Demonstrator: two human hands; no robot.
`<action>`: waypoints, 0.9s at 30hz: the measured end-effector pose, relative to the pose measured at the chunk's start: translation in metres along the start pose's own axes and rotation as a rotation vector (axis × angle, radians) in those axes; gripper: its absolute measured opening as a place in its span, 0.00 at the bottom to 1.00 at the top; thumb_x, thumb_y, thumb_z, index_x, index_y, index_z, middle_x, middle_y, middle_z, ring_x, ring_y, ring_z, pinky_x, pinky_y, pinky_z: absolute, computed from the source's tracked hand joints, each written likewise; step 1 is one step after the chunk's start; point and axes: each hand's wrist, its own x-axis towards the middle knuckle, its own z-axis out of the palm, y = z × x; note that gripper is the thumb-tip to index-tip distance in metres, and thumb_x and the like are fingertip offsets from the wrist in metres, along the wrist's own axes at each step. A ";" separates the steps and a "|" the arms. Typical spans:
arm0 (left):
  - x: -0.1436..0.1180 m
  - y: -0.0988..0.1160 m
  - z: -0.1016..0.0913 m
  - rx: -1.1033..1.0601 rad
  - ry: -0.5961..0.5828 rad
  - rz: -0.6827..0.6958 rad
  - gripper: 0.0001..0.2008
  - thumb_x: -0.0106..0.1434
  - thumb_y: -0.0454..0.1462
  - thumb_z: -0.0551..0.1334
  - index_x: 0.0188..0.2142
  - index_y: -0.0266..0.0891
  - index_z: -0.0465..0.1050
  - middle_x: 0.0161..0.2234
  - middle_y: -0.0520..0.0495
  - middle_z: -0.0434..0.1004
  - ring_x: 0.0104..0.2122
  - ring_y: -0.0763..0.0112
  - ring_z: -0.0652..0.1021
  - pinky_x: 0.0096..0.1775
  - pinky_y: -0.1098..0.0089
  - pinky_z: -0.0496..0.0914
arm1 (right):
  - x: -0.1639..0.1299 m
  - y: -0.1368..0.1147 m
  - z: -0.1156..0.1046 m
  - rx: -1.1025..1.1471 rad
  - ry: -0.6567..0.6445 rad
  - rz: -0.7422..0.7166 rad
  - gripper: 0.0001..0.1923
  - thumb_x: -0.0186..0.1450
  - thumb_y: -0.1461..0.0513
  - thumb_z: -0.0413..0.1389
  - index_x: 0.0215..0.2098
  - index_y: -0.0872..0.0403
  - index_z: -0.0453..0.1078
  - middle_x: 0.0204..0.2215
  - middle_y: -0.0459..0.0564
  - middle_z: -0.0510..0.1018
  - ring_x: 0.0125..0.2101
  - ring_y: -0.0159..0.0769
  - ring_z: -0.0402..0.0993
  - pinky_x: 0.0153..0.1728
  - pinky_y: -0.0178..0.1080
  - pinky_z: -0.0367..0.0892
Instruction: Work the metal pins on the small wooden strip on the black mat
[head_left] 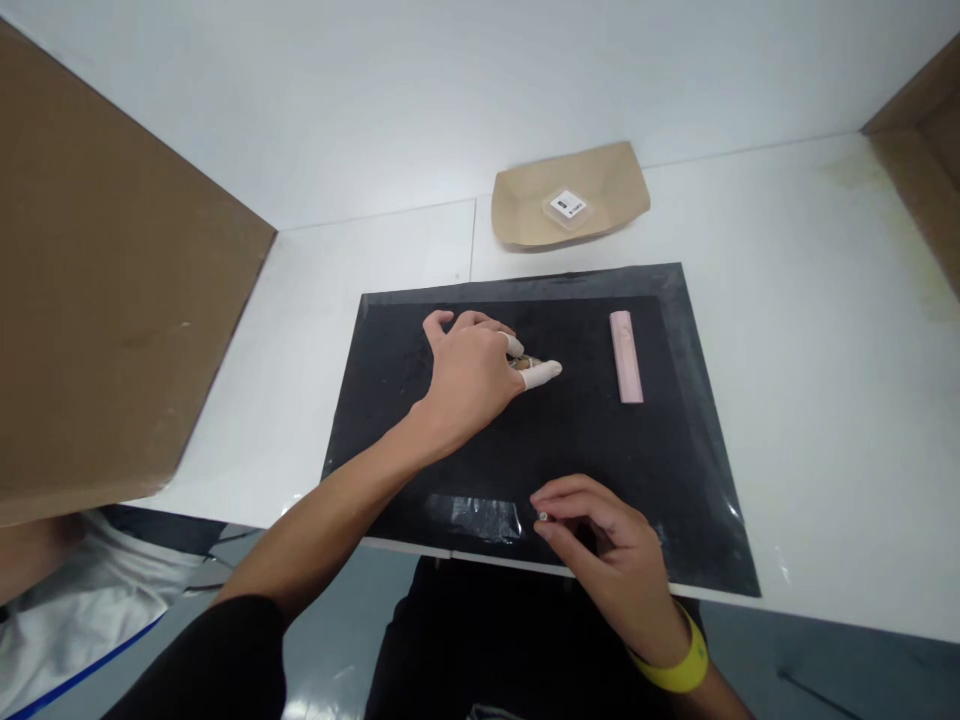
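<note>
My left hand (476, 370) is over the middle of the black mat (450, 440), with white finger cots (541, 375) on the thumb and one finger. Between these two fingertips is a small brownish and shiny object (524, 363), mostly covered by the fingers, so its kind is unclear. Close to the mat's front edge, my right hand (615, 550) is pinched shut. A tiny round, silvery piece (543, 516) shows between its thumb and fingertips, too small to name.
On the mat's right side lies a pink bar-shaped object (626, 357). Behind the mat, a brown paper tray (517, 215) holds a small clear case (568, 207) with a white label. A brown panel (112, 270) borders the white table at left; another person's arm (37, 555) shows below it.
</note>
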 end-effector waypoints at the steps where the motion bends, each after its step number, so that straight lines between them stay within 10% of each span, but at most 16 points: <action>1: 0.000 0.000 0.000 0.000 0.003 -0.004 0.16 0.65 0.52 0.72 0.33 0.43 0.85 0.46 0.44 0.88 0.53 0.48 0.78 0.61 0.40 0.54 | 0.000 0.000 0.000 0.000 -0.002 0.000 0.05 0.68 0.66 0.65 0.38 0.48 0.80 0.39 0.45 0.84 0.34 0.28 0.82 0.33 0.27 0.76; 27: -0.003 0.000 -0.001 -0.056 0.014 0.079 0.03 0.62 0.38 0.74 0.33 0.44 0.83 0.48 0.49 0.88 0.54 0.52 0.78 0.60 0.42 0.52 | 0.000 0.000 0.000 -0.002 0.002 -0.019 0.06 0.68 0.66 0.65 0.38 0.47 0.79 0.38 0.44 0.84 0.35 0.28 0.83 0.32 0.27 0.76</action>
